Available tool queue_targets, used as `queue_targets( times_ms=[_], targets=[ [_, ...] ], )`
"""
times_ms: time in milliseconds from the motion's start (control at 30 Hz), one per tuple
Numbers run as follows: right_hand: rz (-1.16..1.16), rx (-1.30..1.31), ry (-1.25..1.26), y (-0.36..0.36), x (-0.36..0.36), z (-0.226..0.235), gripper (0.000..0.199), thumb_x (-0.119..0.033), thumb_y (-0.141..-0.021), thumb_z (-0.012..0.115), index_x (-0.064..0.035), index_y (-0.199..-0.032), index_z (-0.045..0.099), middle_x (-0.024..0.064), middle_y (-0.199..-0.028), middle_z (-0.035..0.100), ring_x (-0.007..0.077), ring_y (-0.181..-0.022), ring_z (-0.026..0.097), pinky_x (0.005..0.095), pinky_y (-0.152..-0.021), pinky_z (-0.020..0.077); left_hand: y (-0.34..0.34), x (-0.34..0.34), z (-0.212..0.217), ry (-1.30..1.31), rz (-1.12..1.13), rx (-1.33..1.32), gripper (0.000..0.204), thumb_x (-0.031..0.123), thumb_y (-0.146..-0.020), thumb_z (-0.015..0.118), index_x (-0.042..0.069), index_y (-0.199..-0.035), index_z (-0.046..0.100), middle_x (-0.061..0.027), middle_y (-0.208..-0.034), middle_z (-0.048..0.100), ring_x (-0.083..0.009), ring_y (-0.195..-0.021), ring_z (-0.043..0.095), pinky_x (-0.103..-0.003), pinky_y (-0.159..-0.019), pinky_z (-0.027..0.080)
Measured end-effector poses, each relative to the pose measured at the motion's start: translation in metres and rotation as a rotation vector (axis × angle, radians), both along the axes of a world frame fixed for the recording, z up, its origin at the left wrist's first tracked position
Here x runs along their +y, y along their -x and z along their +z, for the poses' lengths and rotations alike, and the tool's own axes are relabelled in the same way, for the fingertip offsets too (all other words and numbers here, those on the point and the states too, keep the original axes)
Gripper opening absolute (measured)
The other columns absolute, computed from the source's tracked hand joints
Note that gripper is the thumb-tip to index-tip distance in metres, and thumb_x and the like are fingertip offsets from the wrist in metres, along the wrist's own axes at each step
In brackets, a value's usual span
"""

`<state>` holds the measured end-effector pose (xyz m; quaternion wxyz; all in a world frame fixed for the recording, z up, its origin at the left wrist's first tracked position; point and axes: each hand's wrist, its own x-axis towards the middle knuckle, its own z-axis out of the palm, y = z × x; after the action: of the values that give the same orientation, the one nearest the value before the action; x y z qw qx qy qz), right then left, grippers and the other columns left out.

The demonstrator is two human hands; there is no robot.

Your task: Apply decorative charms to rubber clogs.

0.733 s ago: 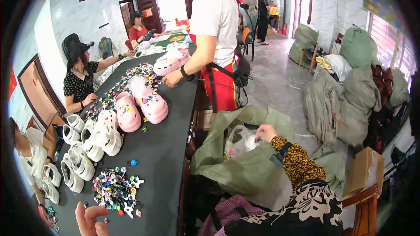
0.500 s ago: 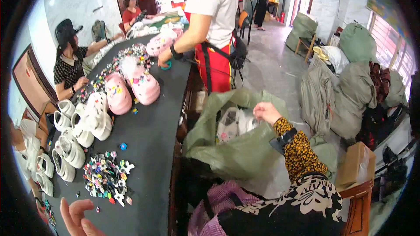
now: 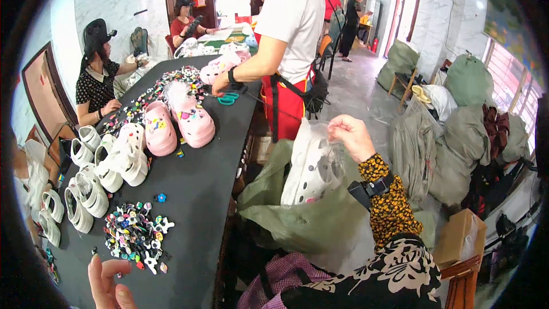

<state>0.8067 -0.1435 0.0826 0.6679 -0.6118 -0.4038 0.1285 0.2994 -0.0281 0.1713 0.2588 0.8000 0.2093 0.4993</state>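
My right hand [image 3: 353, 138] pinches the top of a clear plastic bag [image 3: 337, 157] that holds white clogs [image 3: 307, 174]. The clogs are partly raised out of a large green woven sack [image 3: 309, 223], their lower part hidden in it. Low over the dark table [image 3: 191, 240], my left hand [image 3: 108, 286] is empty, fingers apart. Just beyond it lies a pile of small colourful shoe charms [image 3: 137, 232]. Behind the pile stand several white clogs [image 3: 91, 197] and a pair of pink clogs [image 3: 193, 123] with charms on them.
A co-worker in a white top [image 3: 291, 28] leans over the table's right side, near teal scissors [image 3: 229, 98]. Another person in a black hat [image 3: 98, 74] sits across. Full sacks [image 3: 463, 143] and a cardboard box [image 3: 459, 237] stand on the right.
My right hand has lifted the bagged white clogs up, partway out of the green sack. My left hand stays low over the table. The co-worker's hand has come off the teal scissors.
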Motion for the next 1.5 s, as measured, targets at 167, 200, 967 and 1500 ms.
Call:
queue_targets(
  times_ms=[167, 200, 967, 1500],
  targets=[
    [0.066, -0.158, -0.073, 0.031, 0.042, 0.058, 0.005, -0.001, -0.086, 0.058, 0.0015, -0.089, 0.061, 0.0043, -0.077, 0.063, 0.0119, -0.069, 0.062, 0.027, -0.065, 0.0517, 0.002, -0.007, 0.006, 0.068, 0.045, 0.093, 0.041, 0.011, -0.097, 0.051, -0.004, -0.135, 0.043, -0.0164, -0.109, 0.063, -0.0191, -0.095, 0.061, -0.027, -0.076, 0.047],
    [0.082, -0.177, -0.058, 0.043, 0.048, 0.071, 0.004, -0.003, -0.087, 0.058, -0.0002, -0.089, 0.061, 0.0029, -0.078, 0.063, 0.01, -0.068, 0.06, 0.0251, -0.064, 0.0509, 0.006, -0.009, 0.01, 0.108, 0.059, 0.153, 0.041, 0.012, -0.097, 0.052, -0.004, -0.134, 0.044, -0.016, -0.109, 0.063, -0.018, -0.094, 0.06, -0.026, -0.075, 0.047],
    [1.286, 0.273, -0.052, 0.454, 0.15, 0.204, 0.006, 0.008, -0.088, 0.051, 0.0095, -0.087, 0.057, 0.0152, -0.068, 0.06, 0.0164, -0.05, 0.06, 0.0208, -0.035, 0.046, 0.195, -0.077, -0.087, 0.823, 0.294, -0.264, 0.067, 0.01, -0.09, 0.06, -0.002, -0.143, 0.021, -0.0124, -0.108, 0.058, -0.0154, -0.091, 0.06, -0.029, -0.077, 0.051],
    [1.62, 0.266, 0.154, 0.512, 0.181, 0.095, 0.013, -0.008, -0.089, 0.057, -0.0002, -0.099, 0.06, 0.0094, -0.097, 0.064, 0.0183, -0.091, 0.062, 0.0333, -0.076, 0.0547, 0.344, -0.042, -0.034, 0.449, 0.906, -0.17, 0.036, 0.02, -0.09, 0.059, -0.002, -0.118, 0.057, -0.0041, -0.103, 0.06, -0.0091, -0.09, 0.056, -0.026, -0.077, 0.047]
  ],
)
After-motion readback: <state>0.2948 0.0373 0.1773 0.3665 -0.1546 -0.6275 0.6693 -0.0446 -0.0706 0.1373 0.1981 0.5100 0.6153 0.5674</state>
